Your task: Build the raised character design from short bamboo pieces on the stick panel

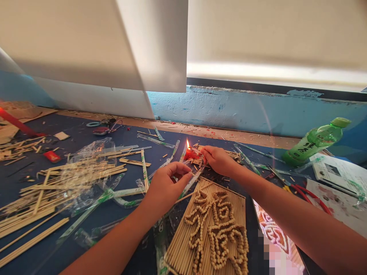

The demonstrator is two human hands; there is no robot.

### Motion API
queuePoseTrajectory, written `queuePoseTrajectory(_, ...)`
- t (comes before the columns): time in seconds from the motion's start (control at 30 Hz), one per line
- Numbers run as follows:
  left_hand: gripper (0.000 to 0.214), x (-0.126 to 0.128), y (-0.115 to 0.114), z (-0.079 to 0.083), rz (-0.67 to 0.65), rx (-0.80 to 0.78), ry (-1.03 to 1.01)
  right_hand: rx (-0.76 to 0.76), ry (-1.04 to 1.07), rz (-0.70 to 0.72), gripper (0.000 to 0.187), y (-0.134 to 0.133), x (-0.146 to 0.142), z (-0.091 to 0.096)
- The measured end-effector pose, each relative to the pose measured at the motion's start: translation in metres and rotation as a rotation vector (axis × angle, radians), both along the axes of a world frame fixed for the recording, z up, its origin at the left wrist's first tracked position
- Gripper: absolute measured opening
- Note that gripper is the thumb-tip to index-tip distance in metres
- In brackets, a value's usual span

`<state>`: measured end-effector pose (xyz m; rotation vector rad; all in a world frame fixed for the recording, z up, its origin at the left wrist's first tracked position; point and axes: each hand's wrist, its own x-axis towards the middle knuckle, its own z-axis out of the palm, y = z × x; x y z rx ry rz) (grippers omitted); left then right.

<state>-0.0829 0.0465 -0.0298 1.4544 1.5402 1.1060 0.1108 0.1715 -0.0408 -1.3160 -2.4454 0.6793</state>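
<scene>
A red candle (191, 154) burns with an upright flame (188, 144) on the far side of the work area. My right hand (216, 160) is closed in a pinch just to its right, with its fingertips beside the flame; what they grip is too small to name. Lower and to the left, my left hand (168, 183) is curled, thumb and forefinger nearly together, and its hold is unclear. Below both hands lies a panel of bamboo sticks (183, 244), bearing raised outlines (219, 248) made of small round wooden pieces.
Loose sticks (65, 179) and torn clear wrappers (100, 202) spread across the left. On the right are a tilted green bottle (315, 141), red-handled scissors (308, 194), papers (341, 175) and a bright screen (275, 229). Blue-handled scissors (94, 124) lie far left, before the blue wall (223, 107).
</scene>
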Motion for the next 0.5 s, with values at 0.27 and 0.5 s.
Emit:
queuePoseTrajectory(0.27, 0.018, -0.0003, 0.0006, 0.0019, -0.017, -0.003, 0.015, -0.025, 0.028, 0.0, 0.03, 0.0025, 0.0004, -0.0031)
queuePoseTrajectory(0.5, 0.02, -0.0003, 0.0, 0.0004, -0.005, -0.012, 0.031, -0.076, 0.087, -0.021, 0.031, 0.0035, 0.0012, -0.0061)
